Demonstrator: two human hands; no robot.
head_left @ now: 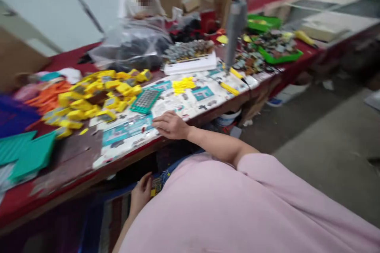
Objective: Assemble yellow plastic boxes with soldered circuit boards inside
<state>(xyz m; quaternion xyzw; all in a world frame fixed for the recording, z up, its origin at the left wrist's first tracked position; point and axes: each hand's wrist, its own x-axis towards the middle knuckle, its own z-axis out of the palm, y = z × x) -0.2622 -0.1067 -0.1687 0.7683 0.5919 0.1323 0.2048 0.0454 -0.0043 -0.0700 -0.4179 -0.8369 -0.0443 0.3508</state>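
My right hand point(170, 124) rests palm down at the table's front edge, fingers stretched out over a printed white and teal sheet point(127, 131). Just beyond it lies a teal tray point(145, 101) holding rows of small grey pieces. Low by my lap, below the tabletop, is my left hand point(141, 190), its fingers loosely bent and apart. Close to those fingers a small yellow and grey piece point(155, 186) shows against blue patterned cloth; I see no grip on it. Yellow housings with grey parts point(101, 91) are heaped left of the tray, and small yellow pieces point(184, 85) lie to its right.
Orange pieces point(53, 97) and teal trays point(32, 158) lie at the left. Behind are a clear plastic bag point(130, 43) and a white tray point(191, 64) of parts. Yellow-handled tools point(229, 88) lie beside a grey post point(234, 33). Another person point(141, 4) sits opposite.
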